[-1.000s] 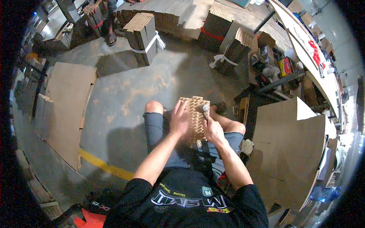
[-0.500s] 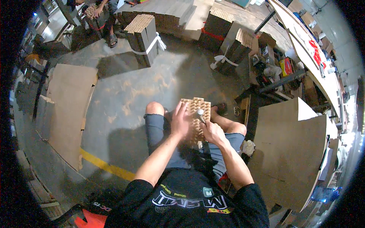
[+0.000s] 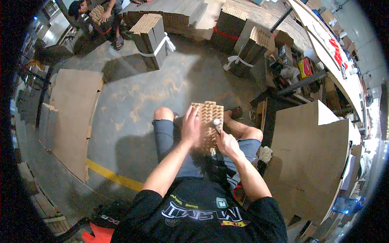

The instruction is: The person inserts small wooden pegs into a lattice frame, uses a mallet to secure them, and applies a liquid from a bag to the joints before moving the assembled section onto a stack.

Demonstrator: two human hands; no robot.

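Observation:
Between my knees stands a bundle of dark boards with a tan, notched top face [image 3: 207, 110]. My left hand [image 3: 190, 126] rests flat along the left side of that top, fingers stretched forward and slightly blurred. Closed around the handle of a hammer-like tool [image 3: 216, 122] is my right hand [image 3: 228, 143]. The tool's round, shiny metal head is over the right part of the bundle's top; whether it touches the surface I cannot tell. My palms and the lower bundle are partly hidden.
Similar strapped bundles stand ahead, one with a white tie [image 3: 150, 42] and another with a red band [image 3: 229, 28]. A person [image 3: 106, 16] handles a bundle at the far left. Large brown sheets [image 3: 308, 162] lie at right, beside a cluttered bench [image 3: 330, 60]; another sheet [image 3: 75, 117] is at left.
The tool's head has shifted slightly right and down over the bundle's top. My left hand stays on the left side. The person at far left shows more in view, as the view tilts slightly.

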